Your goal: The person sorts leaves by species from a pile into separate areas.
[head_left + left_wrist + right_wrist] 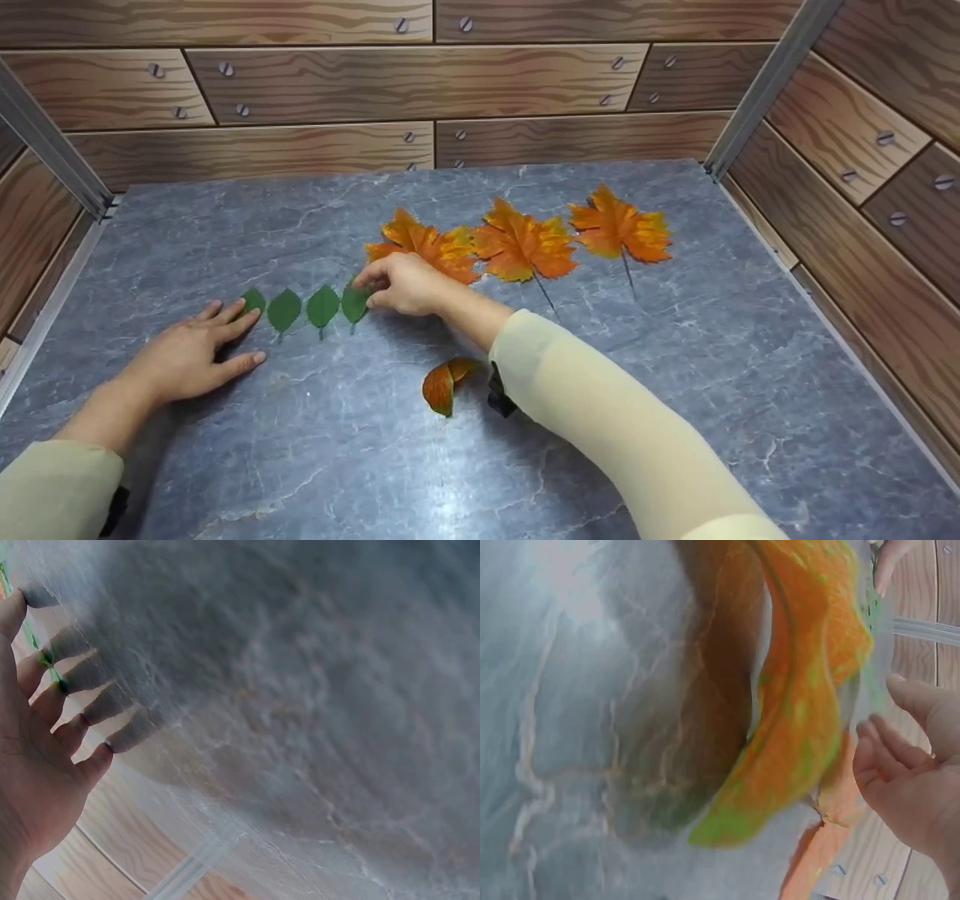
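Four small green leaves lie in a row in the head view; the second (284, 310) and third (323, 306) are untouched. My left hand (180, 356) (37, 757) lies with fingers spread, fingertips on the leftmost green leaf (253, 301). At the row's right end, my right hand (409, 285) (915, 765) touches the fourth green leaf (353, 301), its fingers bent and the thumb apart from them. Below that hand rests a curled orange-brown leaf (439, 388), which looms large as an orange leaf (795, 690) in the right wrist view.
Three orange maple leaves, left (420, 244), middle (521, 244) and right (619, 229), lie in a row behind and right of the green ones, stems toward the front. The marbled table (300, 450) is bordered by wood-patterned walls (420, 82) and metal posts.
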Tool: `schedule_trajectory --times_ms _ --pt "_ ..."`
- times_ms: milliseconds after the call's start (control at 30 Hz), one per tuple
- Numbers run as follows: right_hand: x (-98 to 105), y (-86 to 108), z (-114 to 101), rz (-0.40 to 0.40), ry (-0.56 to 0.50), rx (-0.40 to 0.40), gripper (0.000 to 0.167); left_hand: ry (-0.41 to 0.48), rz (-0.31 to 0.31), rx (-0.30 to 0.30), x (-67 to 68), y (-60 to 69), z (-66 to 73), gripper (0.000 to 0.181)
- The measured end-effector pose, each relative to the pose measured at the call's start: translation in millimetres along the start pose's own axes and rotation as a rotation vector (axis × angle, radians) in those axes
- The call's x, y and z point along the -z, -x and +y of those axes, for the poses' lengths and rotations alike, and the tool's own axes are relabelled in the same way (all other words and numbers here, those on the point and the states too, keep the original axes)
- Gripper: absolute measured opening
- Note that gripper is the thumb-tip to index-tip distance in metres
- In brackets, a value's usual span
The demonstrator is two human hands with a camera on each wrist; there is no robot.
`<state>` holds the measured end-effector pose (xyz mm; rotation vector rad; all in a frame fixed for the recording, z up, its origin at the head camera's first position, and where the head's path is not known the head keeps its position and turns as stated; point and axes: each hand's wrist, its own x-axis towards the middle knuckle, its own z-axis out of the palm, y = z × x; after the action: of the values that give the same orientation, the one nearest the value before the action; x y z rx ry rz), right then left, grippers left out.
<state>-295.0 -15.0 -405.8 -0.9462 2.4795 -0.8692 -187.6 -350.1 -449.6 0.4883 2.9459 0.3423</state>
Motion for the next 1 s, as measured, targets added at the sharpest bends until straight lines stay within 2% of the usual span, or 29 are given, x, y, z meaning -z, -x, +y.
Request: schedule_trajectory --times_ms 100,267,433,600,767,1000 --pt "10 6.4 -3 0.027 0.022 0.008 0.033 -0.003 0.005 -0.006 0.1 -1.5 0.7 0.084" --pt "38 27.7 -5 0.061 -0.008 0.099 0.030 -0.003 0.005 -0.004 0.4 -3.9 2.7 0.085" --pt "70 65.1 4 0.077 -0.040 0.105 0.030 -0.005 0.001 -0.004 0.9 -5.0 4.3 0.085" --pt "90 104.3 27 0.086 -0.063 0.082 0.029 -0.007 0.001 -0.006 0.6 -5.6 4.5 0.085" --pt "91 136.7 54 0.072 -0.088 0.048 0.027 -0.007 -0.011 0.004 -0.3 -4.0 3.3 0.086" --pt "72 168.5 81 0.010 -0.147 0.003 0.030 -0.015 -0.021 0.008 -0.1 -1.4 0.5 0.087"
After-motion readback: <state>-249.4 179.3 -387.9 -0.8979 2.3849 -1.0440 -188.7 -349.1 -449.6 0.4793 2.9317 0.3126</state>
